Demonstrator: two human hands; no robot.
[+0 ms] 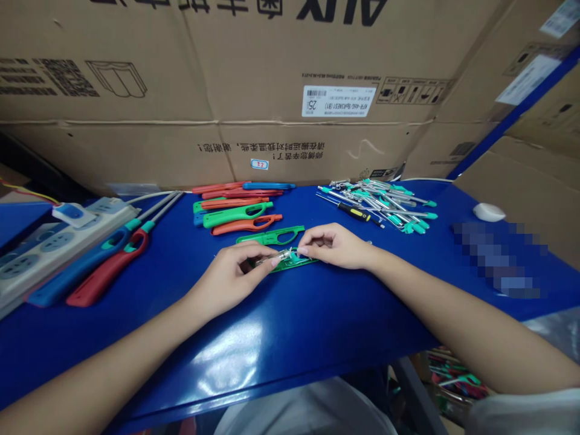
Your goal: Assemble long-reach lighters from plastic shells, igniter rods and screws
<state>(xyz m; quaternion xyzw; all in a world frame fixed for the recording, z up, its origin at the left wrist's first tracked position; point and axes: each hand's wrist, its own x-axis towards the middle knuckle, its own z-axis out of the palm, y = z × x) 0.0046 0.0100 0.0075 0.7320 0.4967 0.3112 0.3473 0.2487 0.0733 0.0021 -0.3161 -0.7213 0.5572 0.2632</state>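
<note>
My left hand (226, 275) is closed, its thumb and fingers pinching a small clear lighter fuel tank (283, 255) with a metallic-looking end. Beneath it lies an opened green lighter shell half (304, 262) with pale teal and metal parts inside. My right hand (338, 244) is closed in a pinch at the shell's right part; what its fingertips grip is too small to make out. Just behind both hands rests another green shell half (272, 237), with its handle loop to the right.
Orange, red, green and blue lighter shells (240, 215) are stacked behind. Metal lighter rods with teal ends (385, 202) lie heaped back right, beside a black-yellow screwdriver (356, 211). Two assembled lighters (109, 266) and a power strip (58, 241) are left. Cardboard (172, 145) stands behind the blue table (272, 332).
</note>
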